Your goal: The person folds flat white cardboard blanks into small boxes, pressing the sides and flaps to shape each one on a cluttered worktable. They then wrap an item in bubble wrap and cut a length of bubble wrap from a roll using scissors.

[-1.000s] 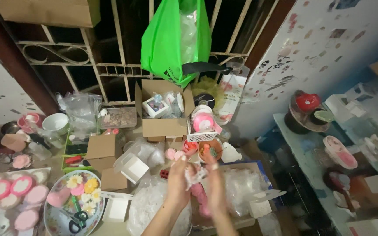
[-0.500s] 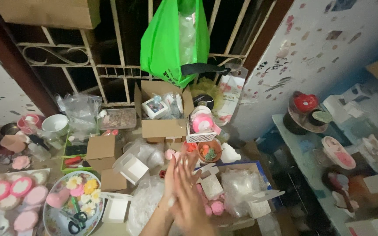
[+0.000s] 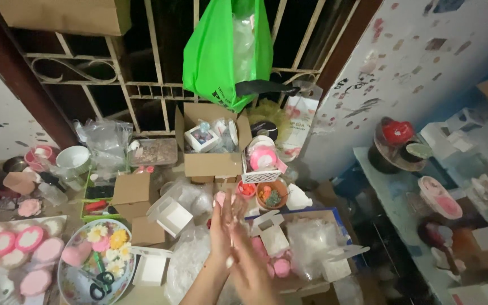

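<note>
Left hand (image 3: pixel 221 226) and right hand (image 3: pixel 249 262) pressed palm to palm, fingers spread, nothing held. Small white boxes (image 3: pixel 272 237) just right; pink pieces (image 3: pixel 278 265) beneath, unpacked. Folded box (image 3: pixel 169 214) left.

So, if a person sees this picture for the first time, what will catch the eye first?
Probably the bright green plastic bag hanging on the window grille at top centre. Next, the two hands, the left hand and the right hand, pressed together at bottom centre. Pink round pieces crowd the left edge, beside a flowered plate with scissors.
</note>
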